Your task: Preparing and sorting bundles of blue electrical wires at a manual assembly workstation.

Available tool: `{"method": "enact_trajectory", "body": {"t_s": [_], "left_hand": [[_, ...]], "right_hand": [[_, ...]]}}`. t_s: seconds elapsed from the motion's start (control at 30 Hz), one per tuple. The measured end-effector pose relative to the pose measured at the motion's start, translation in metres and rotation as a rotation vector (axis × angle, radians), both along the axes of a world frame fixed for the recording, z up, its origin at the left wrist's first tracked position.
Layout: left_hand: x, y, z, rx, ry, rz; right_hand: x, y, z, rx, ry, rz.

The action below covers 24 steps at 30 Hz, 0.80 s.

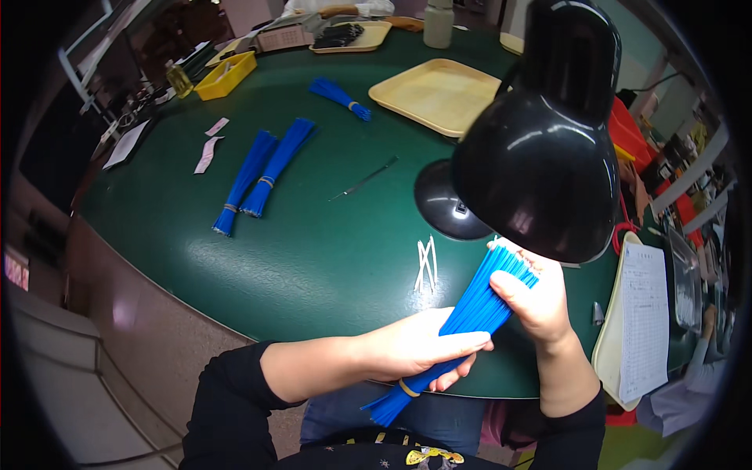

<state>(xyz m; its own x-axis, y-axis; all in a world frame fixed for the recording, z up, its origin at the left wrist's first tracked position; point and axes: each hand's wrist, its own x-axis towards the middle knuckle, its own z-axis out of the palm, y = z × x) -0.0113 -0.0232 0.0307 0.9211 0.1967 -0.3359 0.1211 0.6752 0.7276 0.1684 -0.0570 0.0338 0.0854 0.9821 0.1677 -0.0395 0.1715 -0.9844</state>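
Observation:
A bundle of thin blue wires (475,307) slants across both my hands under the lamp, a tan band round its lower end. My left hand (411,343) is closed round the lower half, thumb on top. Higher up, my right hand (543,301) grips the bundle near its bright upper end, thumb pressed on the wires; its other fingers are mostly hidden behind. Several thin white sticks (425,265) lie crossed on the table just left of the bundle's top. The black desk lamp (536,176) hangs directly over the right hand.
Banded blue wire bundles (276,168) and a smaller one (338,97) lie on the green table (313,235), with tweezers (366,180) nearby. Farther back are a cream tray (431,92) and a yellow bin (227,77). A printed sheet (644,313) on a tray is at right.

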Motion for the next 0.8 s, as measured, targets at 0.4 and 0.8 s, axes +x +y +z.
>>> {"method": "enact_trajectory", "body": {"t_s": [0.4, 0.8], "left_hand": [[-0.049, 0.172, 0.052, 0.631, 0.136, 0.747], [-0.125, 0.208, -0.008, 1.73, 1.357, 0.376]], "right_hand": [[0.032, -0.084, -0.017, 0.11, -0.964, -0.165], [-0.04, -0.08, -0.019, -0.023, -1.466, 0.367]]}}
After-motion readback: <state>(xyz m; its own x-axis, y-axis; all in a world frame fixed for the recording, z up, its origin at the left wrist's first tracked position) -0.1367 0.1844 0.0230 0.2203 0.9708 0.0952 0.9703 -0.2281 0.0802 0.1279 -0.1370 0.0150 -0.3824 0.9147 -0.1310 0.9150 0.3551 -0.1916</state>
